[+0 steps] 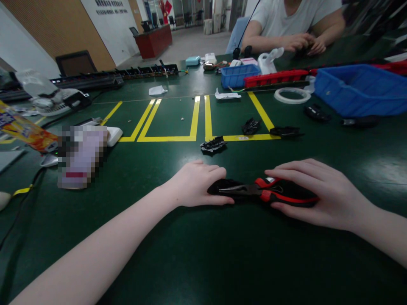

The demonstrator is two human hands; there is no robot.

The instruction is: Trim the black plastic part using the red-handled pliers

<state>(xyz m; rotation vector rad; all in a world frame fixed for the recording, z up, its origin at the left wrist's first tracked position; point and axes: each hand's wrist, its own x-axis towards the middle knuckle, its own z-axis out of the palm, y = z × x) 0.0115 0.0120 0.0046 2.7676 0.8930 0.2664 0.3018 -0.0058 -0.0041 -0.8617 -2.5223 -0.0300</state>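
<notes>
My left hand [200,185] is closed around a black plastic part [218,186] lying low over the green table. In my right hand [327,192] are red-and-black needle-nose pliers [266,195], gripped by their handles. The pliers' jaws point left and overlap the black part, close to my left thumb and fingers. Whether the jaws pinch the part I cannot tell. Beyond my hands lie several small black plastic pieces, among them a jagged one [213,145], a second one [251,126] and a long one [287,132].
Yellow tape [168,139] marks boxes on the table. Blue bins [359,91], a tape roll [292,96] and red strips [280,79] stand at the far right. On the left are a phone [84,156], a drink pack [28,129] and cables. Another person [292,25] sits opposite.
</notes>
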